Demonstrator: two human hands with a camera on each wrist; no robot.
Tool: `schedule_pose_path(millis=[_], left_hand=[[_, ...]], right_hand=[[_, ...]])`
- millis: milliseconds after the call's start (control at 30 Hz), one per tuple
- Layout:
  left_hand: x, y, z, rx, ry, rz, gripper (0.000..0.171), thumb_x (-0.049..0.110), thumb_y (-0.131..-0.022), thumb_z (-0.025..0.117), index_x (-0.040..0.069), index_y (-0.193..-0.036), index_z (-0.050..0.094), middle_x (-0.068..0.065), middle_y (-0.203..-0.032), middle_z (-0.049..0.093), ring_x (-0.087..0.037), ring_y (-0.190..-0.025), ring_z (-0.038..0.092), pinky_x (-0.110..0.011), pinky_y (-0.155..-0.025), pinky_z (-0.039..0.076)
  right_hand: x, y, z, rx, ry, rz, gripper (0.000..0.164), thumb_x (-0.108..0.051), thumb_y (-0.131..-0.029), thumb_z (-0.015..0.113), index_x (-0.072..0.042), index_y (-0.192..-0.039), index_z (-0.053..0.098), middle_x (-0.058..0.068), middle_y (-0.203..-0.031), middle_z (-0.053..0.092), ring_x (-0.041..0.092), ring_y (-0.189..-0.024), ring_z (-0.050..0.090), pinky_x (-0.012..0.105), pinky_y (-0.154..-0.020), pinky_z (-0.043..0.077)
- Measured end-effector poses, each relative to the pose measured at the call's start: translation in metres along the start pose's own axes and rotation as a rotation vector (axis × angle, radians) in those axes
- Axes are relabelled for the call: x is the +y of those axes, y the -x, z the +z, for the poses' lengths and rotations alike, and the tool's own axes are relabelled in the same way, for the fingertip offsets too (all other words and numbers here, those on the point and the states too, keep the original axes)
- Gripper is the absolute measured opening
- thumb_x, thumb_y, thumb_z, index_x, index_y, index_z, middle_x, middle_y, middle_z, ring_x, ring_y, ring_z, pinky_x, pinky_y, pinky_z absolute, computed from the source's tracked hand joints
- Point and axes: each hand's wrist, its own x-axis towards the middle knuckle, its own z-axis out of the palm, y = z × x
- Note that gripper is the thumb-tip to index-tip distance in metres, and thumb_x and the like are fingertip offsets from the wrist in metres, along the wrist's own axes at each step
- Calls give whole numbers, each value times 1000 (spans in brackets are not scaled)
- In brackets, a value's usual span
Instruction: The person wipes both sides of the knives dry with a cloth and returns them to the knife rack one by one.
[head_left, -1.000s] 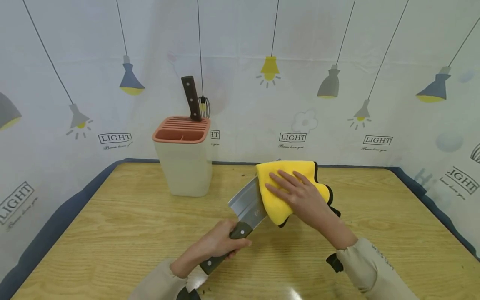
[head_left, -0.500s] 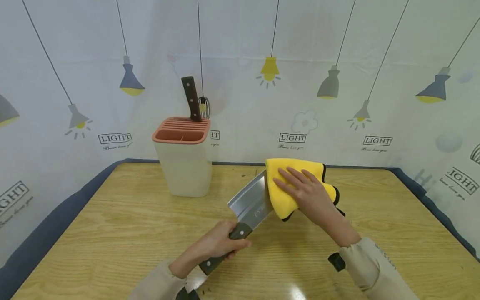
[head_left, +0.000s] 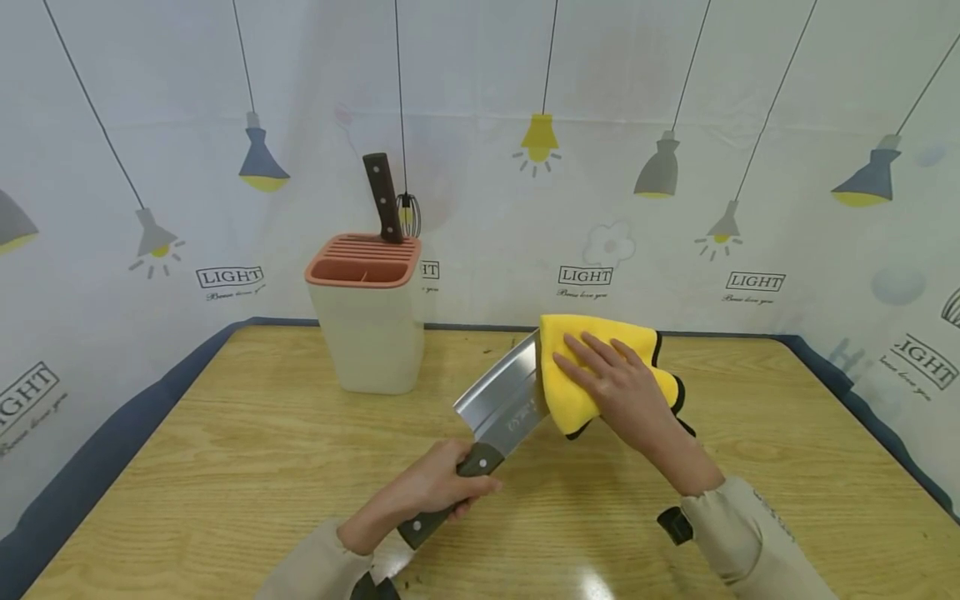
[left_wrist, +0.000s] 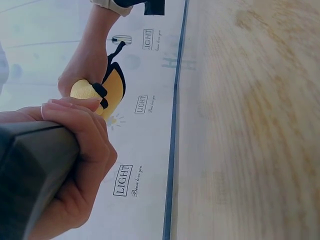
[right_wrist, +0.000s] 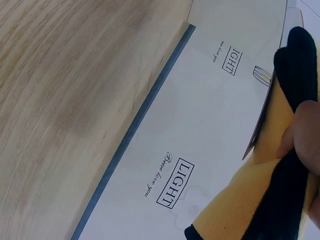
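A cleaver [head_left: 501, 402] points up and to the right above the table in the head view, its broad steel blade partly covered. My left hand [head_left: 441, 482] grips its dark riveted handle [left_wrist: 37, 170], fingers wrapped round it in the left wrist view. A folded yellow cloth [head_left: 559, 402] with black edging covers the blade's far end. On top of the cloth lie the fingers of my right hand [head_left: 621, 390]; the right wrist view shows its thumb [right_wrist: 306, 131] against the cloth's other side, so the hand pinches it around the blade.
A pale knife holder [head_left: 367, 337] with a slotted orange top stands at the back left of the wooden table [head_left: 262, 450]. One dark-handled knife [head_left: 383, 198] sticks up from its slots. A lamp-patterned backdrop [head_left: 480, 208] encloses the table's back and sides.
My right hand and the cloth have slid up and right along the blade, away from the handle, baring more steel. The left hand and the cleaver have hardly moved.
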Motion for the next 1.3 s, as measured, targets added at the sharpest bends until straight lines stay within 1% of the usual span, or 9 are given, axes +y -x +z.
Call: schedule_pose_path(millis=[133,367,633,900,1133,1300], left_hand=[[0,0,1,1,0,-1,18,12,-83,62,2,-75,49,-1,-48,45,-5,-36,40,-19,-35,35],[0,0,1,-9,2,-2,17,12,-83,61,1,-78,50,-2,-48,46,-6,-36,40,-19,-35,35],[-1,-1,2,-4,4,-8,18,12,-83,62,1,-77,49,-1,-48,46,-6,-37,40,-19,-36,35],[-1,-2,3,-5,11,-14,16,12,-83,61,0,-82,50,-1,-49,46,-7,-38,40,-19,-36,36],[-1,-4,3,19,-5,-18,18,13,-83,61,3,-78,48,-1,-48,47,-6,-36,40,-19,-35,36],[0,-5,4,26,3,-23,19,14,-83,62,3,-76,47,-1,-47,47,-6,-35,40,-19,-35,36]], right_hand=[[-3,0,-3,-13,27,-6,65,4,-61,76,-10,-121,55,14,-127,49,31,-116,45,47,-91,39],[-10,-3,-5,-14,69,-43,58,4,-66,72,-10,-120,56,12,-127,49,30,-117,44,46,-93,38],[-20,-5,-4,20,88,-105,60,3,-64,74,-12,-119,57,11,-126,51,28,-118,45,46,-93,38],[-27,-7,-5,32,65,-157,58,2,-65,73,-12,-119,57,10,-126,50,28,-118,45,45,-93,38],[-34,-9,-7,32,44,-207,56,1,-65,73,-12,-117,59,9,-126,51,27,-117,45,45,-93,38],[-39,-9,-8,39,31,-253,57,1,-64,73,-13,-118,58,9,-127,50,27,-118,45,44,-94,38]])
